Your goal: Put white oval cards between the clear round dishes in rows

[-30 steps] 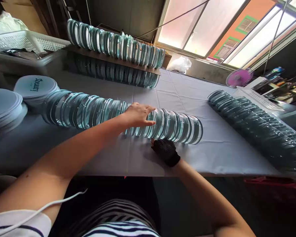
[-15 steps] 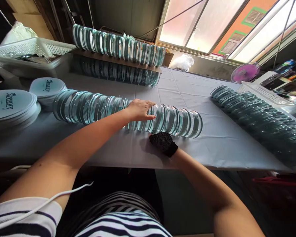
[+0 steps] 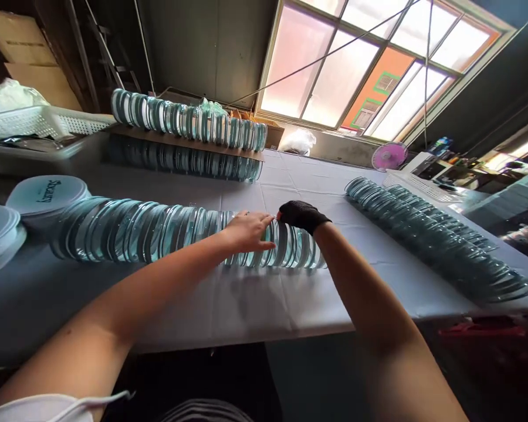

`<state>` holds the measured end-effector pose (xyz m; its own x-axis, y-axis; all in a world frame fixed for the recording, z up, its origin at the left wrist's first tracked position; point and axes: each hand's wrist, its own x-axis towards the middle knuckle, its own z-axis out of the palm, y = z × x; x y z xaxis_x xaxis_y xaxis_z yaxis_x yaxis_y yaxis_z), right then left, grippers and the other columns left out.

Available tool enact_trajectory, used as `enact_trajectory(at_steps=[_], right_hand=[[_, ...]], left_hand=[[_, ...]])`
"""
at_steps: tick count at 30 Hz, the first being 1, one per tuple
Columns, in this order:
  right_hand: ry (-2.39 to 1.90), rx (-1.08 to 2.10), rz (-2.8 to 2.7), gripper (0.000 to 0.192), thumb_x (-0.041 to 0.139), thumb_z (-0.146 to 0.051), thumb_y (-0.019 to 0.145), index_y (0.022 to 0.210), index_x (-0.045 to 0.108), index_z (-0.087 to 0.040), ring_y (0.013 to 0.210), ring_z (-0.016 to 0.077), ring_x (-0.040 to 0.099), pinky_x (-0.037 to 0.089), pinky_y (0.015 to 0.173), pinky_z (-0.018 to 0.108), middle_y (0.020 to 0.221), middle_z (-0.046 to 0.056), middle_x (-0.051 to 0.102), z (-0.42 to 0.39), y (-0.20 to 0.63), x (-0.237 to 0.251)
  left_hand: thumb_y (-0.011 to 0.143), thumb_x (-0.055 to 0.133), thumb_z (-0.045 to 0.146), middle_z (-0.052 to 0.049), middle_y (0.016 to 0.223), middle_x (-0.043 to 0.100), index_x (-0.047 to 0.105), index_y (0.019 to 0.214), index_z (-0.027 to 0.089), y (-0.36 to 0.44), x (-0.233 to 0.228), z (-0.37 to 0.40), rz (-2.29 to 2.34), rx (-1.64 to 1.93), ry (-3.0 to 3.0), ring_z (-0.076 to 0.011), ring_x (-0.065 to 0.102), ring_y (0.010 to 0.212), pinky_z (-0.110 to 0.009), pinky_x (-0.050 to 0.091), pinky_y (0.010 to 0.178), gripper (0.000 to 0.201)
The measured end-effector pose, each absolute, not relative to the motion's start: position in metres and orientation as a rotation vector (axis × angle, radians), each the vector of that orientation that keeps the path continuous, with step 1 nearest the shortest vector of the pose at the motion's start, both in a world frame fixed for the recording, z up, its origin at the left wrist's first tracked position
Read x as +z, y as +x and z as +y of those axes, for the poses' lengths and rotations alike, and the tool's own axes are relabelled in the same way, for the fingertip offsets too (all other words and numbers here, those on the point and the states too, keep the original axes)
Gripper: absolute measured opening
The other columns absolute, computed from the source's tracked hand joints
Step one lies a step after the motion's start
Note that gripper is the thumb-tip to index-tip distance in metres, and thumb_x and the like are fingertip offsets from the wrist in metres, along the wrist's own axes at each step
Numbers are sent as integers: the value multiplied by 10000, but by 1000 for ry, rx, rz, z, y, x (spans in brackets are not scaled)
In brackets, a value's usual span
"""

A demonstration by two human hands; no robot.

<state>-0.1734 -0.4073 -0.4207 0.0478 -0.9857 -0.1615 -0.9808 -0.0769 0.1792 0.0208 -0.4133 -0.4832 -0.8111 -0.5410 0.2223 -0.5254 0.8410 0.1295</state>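
Note:
A long row of clear round cylinders with grey-green bands (image 3: 127, 228), packed side by side, lies across the grey cloth-covered table. My bare left hand (image 3: 249, 231) rests on top of this row toward its right part, thumb and fingers apart. Just to the right, my right hand (image 3: 300, 215), in a black fingerless glove, is at the row's upper far edge. Its fingers are curled down with the tips together, and whatever is between them is too small to tell. My right forearm covers part of the row's right end.
Two stacked rows of similar cylinders (image 3: 189, 126), parted by a cardboard sheet, stand at the back. More lie in slanted rows (image 3: 422, 234) on the right. At left are piles of round white discs (image 3: 48, 193) and a white plastic basket (image 3: 85, 124). A pink fan (image 3: 389, 156) stands far right.
My right hand has gone from the near lower side of the row up to its far top edge. My left hand stays on the row. The view has tilted up.

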Motion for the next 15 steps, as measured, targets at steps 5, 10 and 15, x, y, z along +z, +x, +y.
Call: enact_trajectory(at_steps=[5,10,15], right_hand=[[2464,-651,-2208,269,614,-213,796,1004,750,-109,573,98,505,411,609,239,711,26,673,-446,-170,-413],[2495,-686,-2404,283,632,-237,781,1007,733,-100,503,68,407,374,531,216,628,-12,595,-454,-176,-413],[2569,-513,-2268,269,608,-159,750,971,742,-83,539,84,470,389,543,214,668,20,651,-451,-178,-418]], left_hand=[[825,481,705,-76,1549,385,305,1508,250,22,-494,-412,-2760,-45,792,-277,364,1405,-459,276,1155,840],[829,474,708,-77,1558,369,313,1507,258,24,-491,-411,-2777,-53,796,-279,345,1417,-458,272,1151,830],[830,477,696,-74,1545,391,309,1505,259,23,-489,-411,-2777,-38,802,-296,377,1394,-479,290,1139,821]])
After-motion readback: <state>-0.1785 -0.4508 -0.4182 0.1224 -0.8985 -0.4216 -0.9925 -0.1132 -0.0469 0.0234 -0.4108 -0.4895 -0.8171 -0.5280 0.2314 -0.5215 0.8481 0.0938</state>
